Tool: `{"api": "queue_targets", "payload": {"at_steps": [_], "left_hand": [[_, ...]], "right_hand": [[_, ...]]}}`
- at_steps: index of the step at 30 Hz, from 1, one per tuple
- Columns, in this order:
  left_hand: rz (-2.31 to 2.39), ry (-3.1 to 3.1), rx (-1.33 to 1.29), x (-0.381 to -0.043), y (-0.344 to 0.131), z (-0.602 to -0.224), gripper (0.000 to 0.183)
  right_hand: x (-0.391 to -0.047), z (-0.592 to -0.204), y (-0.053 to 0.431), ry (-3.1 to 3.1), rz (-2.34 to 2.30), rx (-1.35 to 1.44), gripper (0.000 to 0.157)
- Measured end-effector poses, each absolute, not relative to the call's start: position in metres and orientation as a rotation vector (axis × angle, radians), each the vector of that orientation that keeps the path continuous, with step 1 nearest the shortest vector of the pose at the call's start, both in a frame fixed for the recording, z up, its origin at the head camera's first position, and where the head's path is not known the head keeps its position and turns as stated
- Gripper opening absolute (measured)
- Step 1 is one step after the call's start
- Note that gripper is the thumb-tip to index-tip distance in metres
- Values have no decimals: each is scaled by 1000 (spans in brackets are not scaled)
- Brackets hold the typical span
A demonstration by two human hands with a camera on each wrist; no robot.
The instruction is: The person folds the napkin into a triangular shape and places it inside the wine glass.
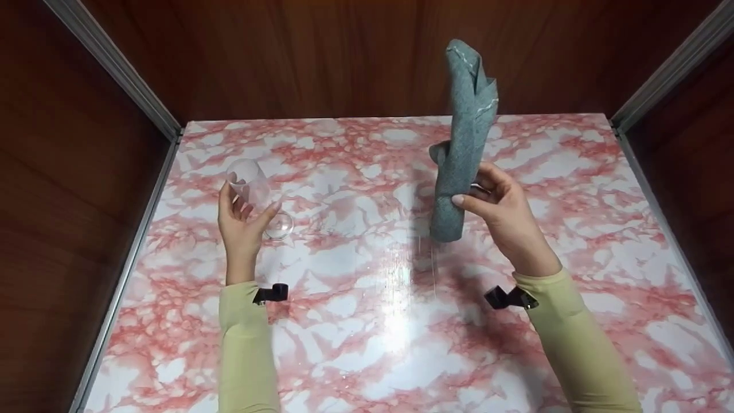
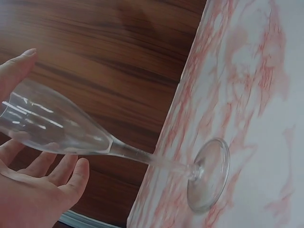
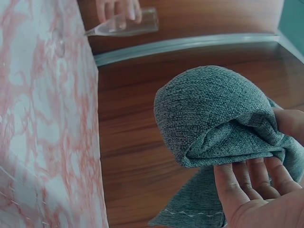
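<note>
A clear champagne flute (image 1: pixel 259 186) stands upright on the left part of the table. My left hand (image 1: pixel 239 229) is around its bowl, fingers on one side and thumb held away on the other. In the left wrist view, the fingers lie alongside the bowl of the flute (image 2: pixel 66 121), and its round foot is on the tabletop. On the right, my right hand (image 1: pixel 513 218) grips a rolled grey-green cloth napkin (image 1: pixel 464 126) near its lower end, thumb in front and fingers behind. In the right wrist view, the cloth napkin (image 3: pixel 209 104) shows a rounded, folded end and a loose stitched corner.
The table (image 1: pixel 355 269) has a glossy red-and-white marbled top. Dark wood panels (image 1: pixel 344 57) enclose it at the back and both sides, with metal strips (image 1: pixel 123 63) at the corners. Small black cameras (image 1: pixel 272 292) sit on both wrists.
</note>
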State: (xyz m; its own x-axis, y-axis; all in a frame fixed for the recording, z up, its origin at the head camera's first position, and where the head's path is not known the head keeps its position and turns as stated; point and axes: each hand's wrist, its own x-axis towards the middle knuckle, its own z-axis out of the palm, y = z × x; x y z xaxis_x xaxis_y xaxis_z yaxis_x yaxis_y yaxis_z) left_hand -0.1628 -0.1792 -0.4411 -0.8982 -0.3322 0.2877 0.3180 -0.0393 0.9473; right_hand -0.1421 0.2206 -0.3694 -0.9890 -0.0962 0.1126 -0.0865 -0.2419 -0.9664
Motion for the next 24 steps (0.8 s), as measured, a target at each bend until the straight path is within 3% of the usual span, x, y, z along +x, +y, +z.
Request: {"api": "queue_targets", "payload": {"at_steps": [13,24], "left_hand": [[-1959,-1798,-37,-169,-178,-445,70],[-1944,-1806,-39,-166,-178,-443,71]], "right_hand": [[-142,-369,220,1944,-2463,-250,49],[-142,-370,219,1943,-2455,-237,52]]}}
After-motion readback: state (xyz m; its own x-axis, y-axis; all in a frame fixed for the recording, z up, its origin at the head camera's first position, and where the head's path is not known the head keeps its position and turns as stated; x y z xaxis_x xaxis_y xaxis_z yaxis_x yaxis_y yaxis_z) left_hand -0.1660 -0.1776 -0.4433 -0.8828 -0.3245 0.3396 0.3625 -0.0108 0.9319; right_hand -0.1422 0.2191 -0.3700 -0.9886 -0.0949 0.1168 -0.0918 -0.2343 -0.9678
